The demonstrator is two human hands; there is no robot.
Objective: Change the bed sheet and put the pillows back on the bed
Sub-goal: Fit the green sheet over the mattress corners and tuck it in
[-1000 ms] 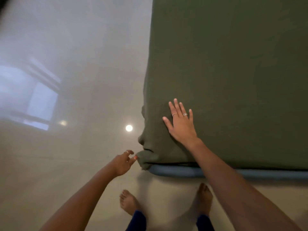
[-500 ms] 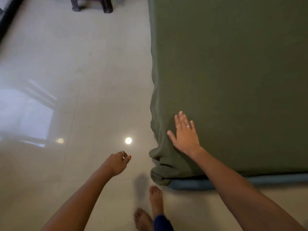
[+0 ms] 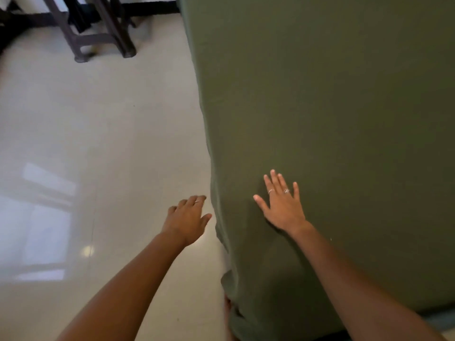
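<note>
Bedding dominates the right of the view: an olive-green bed sheet [image 3: 332, 119] is spread flat across the top of the bed and hangs down its left side. The cloth is judged soft, light and limp, prone to wrinkling and sliding under a palm; it is best taken by pinching the hanging edge or the bunched folds at the near corner, where slack has gathered. The pale tiled floor [image 3: 98, 143] beside the bed is glossy and judged slippery for a bare foot, partly seen at the near corner. Dark wooden furniture legs [image 3: 103, 40] stand well apart at the far end, out of the way. The right hand [image 3: 283, 207] is laid flat on the sheet, fingers spread and straight. The left hand [image 3: 187, 220] is held just beside the hanging edge, fingers relaxed, nothing grasped.
</note>
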